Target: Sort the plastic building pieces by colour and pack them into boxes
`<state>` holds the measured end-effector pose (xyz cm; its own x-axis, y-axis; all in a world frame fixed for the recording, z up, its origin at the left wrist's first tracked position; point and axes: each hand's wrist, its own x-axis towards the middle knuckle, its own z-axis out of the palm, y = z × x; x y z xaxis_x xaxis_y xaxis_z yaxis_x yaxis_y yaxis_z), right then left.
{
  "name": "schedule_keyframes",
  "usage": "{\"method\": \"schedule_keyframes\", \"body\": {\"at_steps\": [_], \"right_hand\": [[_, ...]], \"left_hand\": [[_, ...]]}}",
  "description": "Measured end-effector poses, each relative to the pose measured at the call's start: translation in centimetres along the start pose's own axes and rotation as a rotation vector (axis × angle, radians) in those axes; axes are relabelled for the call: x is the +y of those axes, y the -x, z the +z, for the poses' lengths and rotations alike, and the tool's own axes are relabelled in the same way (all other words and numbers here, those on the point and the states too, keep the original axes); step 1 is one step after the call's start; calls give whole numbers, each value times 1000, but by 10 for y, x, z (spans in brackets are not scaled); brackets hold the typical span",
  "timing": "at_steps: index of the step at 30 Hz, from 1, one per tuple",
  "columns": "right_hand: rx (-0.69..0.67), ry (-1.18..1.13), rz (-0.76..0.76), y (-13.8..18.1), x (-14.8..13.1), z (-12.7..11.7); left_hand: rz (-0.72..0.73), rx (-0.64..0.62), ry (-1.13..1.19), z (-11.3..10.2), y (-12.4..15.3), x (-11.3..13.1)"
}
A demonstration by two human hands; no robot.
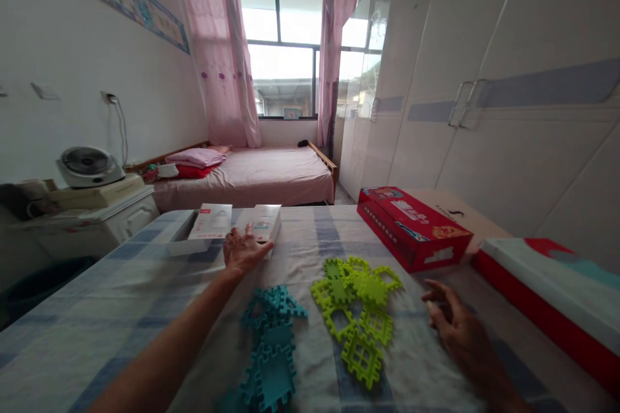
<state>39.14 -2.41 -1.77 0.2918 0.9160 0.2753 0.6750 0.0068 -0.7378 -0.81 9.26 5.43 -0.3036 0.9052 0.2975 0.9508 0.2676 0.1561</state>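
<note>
My left hand [243,250] reaches forward over the checked cloth [121,297] and rests, fingers spread, on the near edge of a white box [265,222]. A second white box [209,222] lies just to its left. My right hand [458,326] lies low on the cloth at the right with its fingers loosely apart and nothing in them. Between the hands lie a pile of teal interlocking foam pieces [271,348] and a pile of lime green ones [356,310].
A red carton [411,227] lies at the right rear of the surface, another red and white box [552,297] at the far right. White wardrobe doors [484,97] line the right wall. A pink bed [252,174] stands ahead, a small fan [90,166] at the left.
</note>
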Motion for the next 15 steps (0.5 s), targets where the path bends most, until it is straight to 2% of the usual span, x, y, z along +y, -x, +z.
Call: {"method": "schedule_keyframes", "body": {"at_steps": [7,11,15], "right_hand": [[-16,26,-5,3,-13,-2],[-18,24,-15,3,-15,-4],[-23,35,-33,5,-18,-5]], "left_hand": [[184,-42,41,-4,43,64],[202,-31,72,1,49,97],[195,-43,105,2,48,114]]}}
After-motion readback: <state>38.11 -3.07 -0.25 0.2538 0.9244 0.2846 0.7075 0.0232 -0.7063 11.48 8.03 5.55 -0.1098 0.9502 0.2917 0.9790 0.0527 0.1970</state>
